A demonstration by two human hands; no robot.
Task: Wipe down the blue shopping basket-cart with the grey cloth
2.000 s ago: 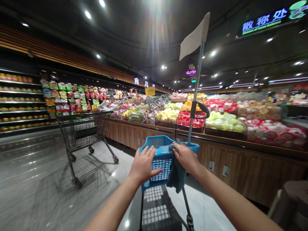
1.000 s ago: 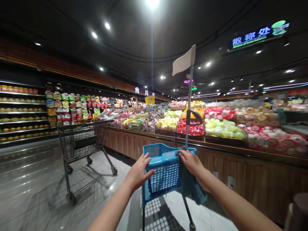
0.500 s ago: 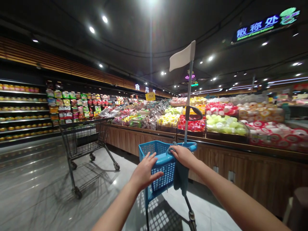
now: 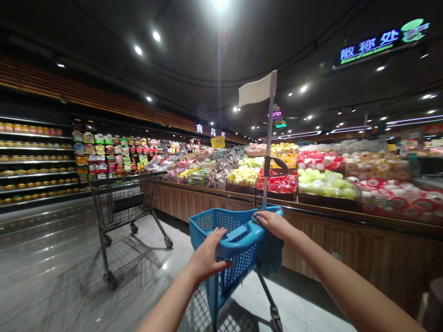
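Observation:
A small blue plastic shopping cart (image 4: 238, 246) stands right in front of me, turned slightly, its lattice basket open at the top. My left hand (image 4: 207, 256) is at the left end of its handle, fingers over the top and thumb below. At the right end, my right hand (image 4: 273, 224) is closed over the handle. A dark blue-grey cloth-like piece (image 4: 272, 253) hangs under that hand; what it is I cannot tell. From the cart's right side rises a pole (image 4: 269, 138) with a white flag (image 4: 258, 90) and a dark loop (image 4: 278, 167).
An unattended dark metal shopping cart (image 4: 128, 207) stands on the left. A long wood-panelled counter (image 4: 207, 203) with heaps of wrapped goods (image 4: 325, 182) runs across ahead and to the right. Stocked shelves (image 4: 34, 161) line the left wall. Shiny tiled floor (image 4: 152, 281) lies between.
The blue cart has turned and come slightly closer, with its basket shifting left. My left hand's spread fingers have come together on the handle. My right hand has moved slightly right with the handle.

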